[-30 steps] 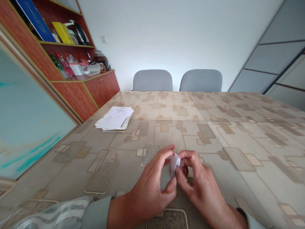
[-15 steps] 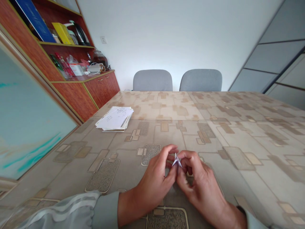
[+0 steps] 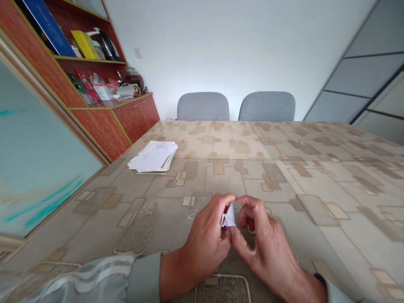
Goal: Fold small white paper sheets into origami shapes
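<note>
Near the table's (image 3: 284, 168) front edge, both hands are pinching a folded paper (image 3: 229, 219). The left hand (image 3: 205, 244) and right hand (image 3: 261, 248) are clamping it between fingertips, above the table

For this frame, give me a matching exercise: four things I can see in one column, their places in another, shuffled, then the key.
Things:
1. folded paper piece
2. paper stack
3. grey chairs
4. yellow box

Places:
A. on the cabinet shelf, upper left
B. beyond the far edge of the table
C. pinched between the left hand and the right hand
D. lying flat on the table, far left of the hands

Pairs: 1-C, 2-D, 3-B, 4-A
</note>
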`<state>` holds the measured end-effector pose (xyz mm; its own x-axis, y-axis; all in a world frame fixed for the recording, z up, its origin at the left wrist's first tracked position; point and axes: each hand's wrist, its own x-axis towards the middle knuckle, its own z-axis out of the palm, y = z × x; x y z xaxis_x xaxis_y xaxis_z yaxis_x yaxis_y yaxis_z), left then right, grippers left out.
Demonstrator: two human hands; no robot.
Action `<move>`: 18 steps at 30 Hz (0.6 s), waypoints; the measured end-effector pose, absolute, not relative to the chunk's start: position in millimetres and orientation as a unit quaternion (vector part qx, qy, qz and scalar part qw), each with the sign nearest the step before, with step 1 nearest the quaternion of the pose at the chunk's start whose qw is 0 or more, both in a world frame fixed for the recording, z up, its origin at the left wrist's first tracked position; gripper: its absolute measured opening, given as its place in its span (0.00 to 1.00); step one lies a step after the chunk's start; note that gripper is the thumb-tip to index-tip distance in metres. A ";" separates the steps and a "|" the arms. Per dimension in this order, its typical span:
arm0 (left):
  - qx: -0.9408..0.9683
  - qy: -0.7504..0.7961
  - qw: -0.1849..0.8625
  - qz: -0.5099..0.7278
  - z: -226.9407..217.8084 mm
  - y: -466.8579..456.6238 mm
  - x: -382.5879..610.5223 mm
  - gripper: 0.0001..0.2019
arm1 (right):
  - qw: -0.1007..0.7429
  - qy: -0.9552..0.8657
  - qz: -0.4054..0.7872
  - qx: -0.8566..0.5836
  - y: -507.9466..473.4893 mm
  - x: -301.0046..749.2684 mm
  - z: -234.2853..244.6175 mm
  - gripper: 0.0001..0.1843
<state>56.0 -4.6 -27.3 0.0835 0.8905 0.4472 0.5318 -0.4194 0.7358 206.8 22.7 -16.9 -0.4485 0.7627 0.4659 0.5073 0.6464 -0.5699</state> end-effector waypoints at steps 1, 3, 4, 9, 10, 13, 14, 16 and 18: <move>0.710 0.505 0.191 0.453 -27.2 -4.7 55.6 0.31 | 0.361 -0.834 0.173 -0.380 23.3 207.8 -17.6 0.19; 0.704 0.517 0.180 0.452 -26.8 -4.3 54.9 0.31 | 0.361 -0.836 0.167 -0.377 24.9 209.8 -19.0 0.20; 0.699 0.523 0.178 0.454 -26.5 -3.8 54.5 0.29 | 0.363 -0.837 0.163 -0.375 25.7 210.7 -19.4 0.20; 0.662 0.545 0.243 0.453 -25.3 -0.3 53.6 0.21 | 0.372 -0.842 0.155 -0.359 27.0 212.0 -18.0 0.13; 0.651 0.546 0.274 0.450 -25.7 0.3 53.7 0.20 | 0.372 -0.842 0.157 -0.357 26.6 211.7 -17.6 0.12; 0.633 0.525 0.348 0.451 -27.2 0.5 54.7 0.21 | 0.366 -0.839 0.164 -0.367 25.9 210.9 -17.9 0.15; 0.630 0.513 0.361 0.458 -27.3 0.1 55.2 0.23 | 0.362 -0.837 0.168 -0.373 25.9 210.8 -18.4 0.17; 0.617 0.491 0.381 0.482 -26.1 -1.0 56.4 0.24 | 0.357 -0.835 0.175 -0.379 26.4 210.9 -19.4 0.19; 0.589 0.480 0.409 0.505 -23.6 -1.6 57.5 0.23 | 0.351 -0.840 0.174 -0.374 27.4 211.7 -19.7 0.17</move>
